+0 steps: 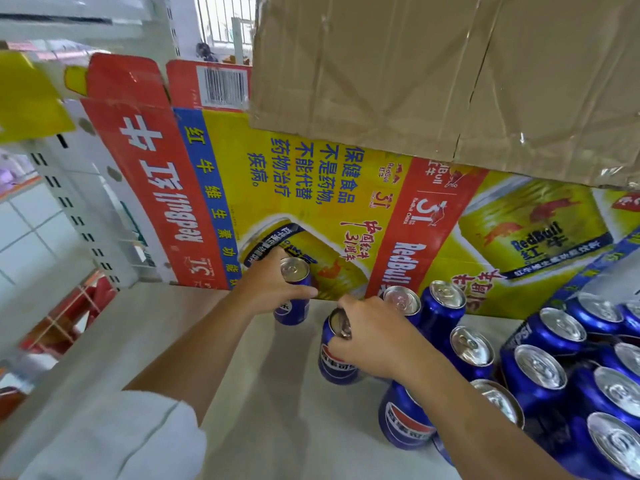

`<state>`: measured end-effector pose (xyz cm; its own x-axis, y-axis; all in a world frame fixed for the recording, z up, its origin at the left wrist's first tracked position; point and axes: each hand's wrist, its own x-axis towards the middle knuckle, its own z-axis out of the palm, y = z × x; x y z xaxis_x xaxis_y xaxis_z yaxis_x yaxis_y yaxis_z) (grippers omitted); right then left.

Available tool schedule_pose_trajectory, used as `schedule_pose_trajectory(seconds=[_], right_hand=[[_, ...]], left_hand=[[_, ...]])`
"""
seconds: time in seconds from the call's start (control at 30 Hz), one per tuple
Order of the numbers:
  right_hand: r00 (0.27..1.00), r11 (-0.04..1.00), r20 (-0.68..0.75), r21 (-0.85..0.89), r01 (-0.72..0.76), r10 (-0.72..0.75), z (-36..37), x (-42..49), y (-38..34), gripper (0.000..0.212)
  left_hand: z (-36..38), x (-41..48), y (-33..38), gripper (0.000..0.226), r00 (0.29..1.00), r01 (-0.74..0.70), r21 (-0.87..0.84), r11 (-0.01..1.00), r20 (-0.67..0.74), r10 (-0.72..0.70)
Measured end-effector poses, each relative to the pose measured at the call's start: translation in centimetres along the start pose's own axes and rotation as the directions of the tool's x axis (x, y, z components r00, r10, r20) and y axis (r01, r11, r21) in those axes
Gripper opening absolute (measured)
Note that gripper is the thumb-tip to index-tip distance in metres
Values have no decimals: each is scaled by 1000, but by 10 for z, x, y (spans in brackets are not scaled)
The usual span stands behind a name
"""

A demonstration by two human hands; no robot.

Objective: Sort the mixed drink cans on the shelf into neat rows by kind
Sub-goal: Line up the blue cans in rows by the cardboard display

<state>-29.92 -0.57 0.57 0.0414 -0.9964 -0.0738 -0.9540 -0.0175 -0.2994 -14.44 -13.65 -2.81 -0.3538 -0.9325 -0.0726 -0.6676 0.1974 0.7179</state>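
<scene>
My left hand (273,285) grips a blue metal drink can (294,308) with a silver top. The can stands upright at the back edge of the pale shelf board (156,341), right against the red and yellow printed cardboard carton (311,188) that runs along that edge. My fingers and thumb curl around the can's upper wall. The forearm reaches in from the front left corner, with a white sleeve (114,441) at the elbow.

My right hand (374,337) grips a second blue can (334,363), upright near the middle of the shelf, just in front and to the right of can 1. This hand comes over the top, palm down, fingertips hooked round the rim. Its forearm crosses a cluster of matching blue cans (540,372) crowding the right side in loose, uneven lines. A plain brown cardboard box (433,71) overhangs the back right.

I judge the cans stiff if sealed, fairly weighty, glossy and likely slippery. A wrap around the side wall should hold firmer than a rim pinch. They stand close together, so a careless nudge could topple a neighbour.
</scene>
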Motion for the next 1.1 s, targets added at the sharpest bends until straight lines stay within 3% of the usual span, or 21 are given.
schedule_pose_trajectory(seconds=[0.17, 0.33, 0.5, 0.67, 0.8, 0.9, 1.0, 1.1], right_hand=[[999, 1000, -39, 4, -6, 7, 2, 0, -2, 27], [997, 999, -73, 12, 37, -37, 10, -3, 2, 38], [996, 976, -84, 215, 34, -16, 16, 2, 11, 37], [998, 928, -46, 372, -11, 31, 15, 3, 14, 61], [998, 914, -65, 404, 18, 9, 13, 0, 13, 46], [995, 902, -99, 426, 72, -33, 9, -3, 11, 37], [993, 903, -108, 421, 80, -38, 9, -3, 11, 39], [996, 916, -88, 401, 29, 7, 12, -1, 12, 44]], left_hand=[[2, 5, -8, 84, 999, 36, 33, 999, -11, -36], [-2, 4, -12, 46, 996, 83, -95, 992, 39, -80], [8, 1, -2, 51, 992, 40, -79, 996, -115, -49], [6, 1, -3, 59, 996, 69, -138, 988, -53, -77], [1, -8, -9, 42, 995, 97, -231, 968, 43, -90], [1, -11, -11, 25, 998, 54, -243, 969, -24, -62], [6, -9, -4, 35, 992, 28, -144, 989, -114, -45], [6, -9, 1, 39, 992, 31, -116, 993, -114, -44]])
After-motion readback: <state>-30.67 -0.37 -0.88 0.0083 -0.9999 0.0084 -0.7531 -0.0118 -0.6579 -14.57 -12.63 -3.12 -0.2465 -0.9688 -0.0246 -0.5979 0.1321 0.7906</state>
